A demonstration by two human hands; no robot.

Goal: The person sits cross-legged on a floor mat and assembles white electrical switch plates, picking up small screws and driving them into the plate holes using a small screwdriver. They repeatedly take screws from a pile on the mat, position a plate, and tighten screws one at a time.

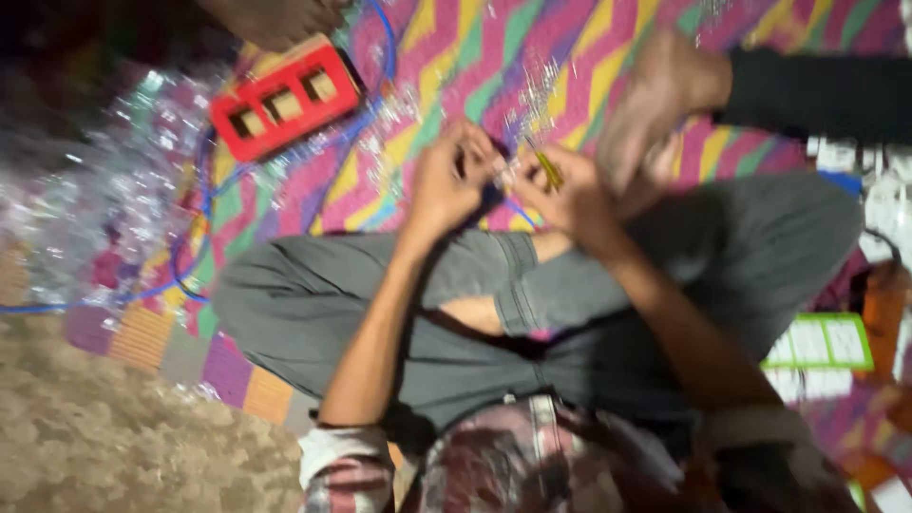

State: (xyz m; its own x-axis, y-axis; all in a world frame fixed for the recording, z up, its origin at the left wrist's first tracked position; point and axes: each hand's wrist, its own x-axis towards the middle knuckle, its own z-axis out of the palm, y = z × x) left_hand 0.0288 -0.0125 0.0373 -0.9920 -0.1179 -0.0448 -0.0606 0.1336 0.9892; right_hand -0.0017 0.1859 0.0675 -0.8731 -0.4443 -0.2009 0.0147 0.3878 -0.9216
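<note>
I sit cross-legged on a zigzag-patterned mat (532, 47). My left hand (446, 185) and my right hand (560, 195) meet just above my knees, fingers pinched together. The right hand holds a small yellow-green tool (548, 169) between its fingers. The left hand pinches a small part next to the tool's tip; the blur hides what it is. A thin blue wire (518, 214) runs under the hands.
A red socket box (285, 97) lies on the mat at upper left, with a blue cable (204, 190) looping from it. Clear plastic wrap (104, 190) is piled at left. Another person's foot (655, 104) rests beside my right hand. White cards (822, 347) lie at right.
</note>
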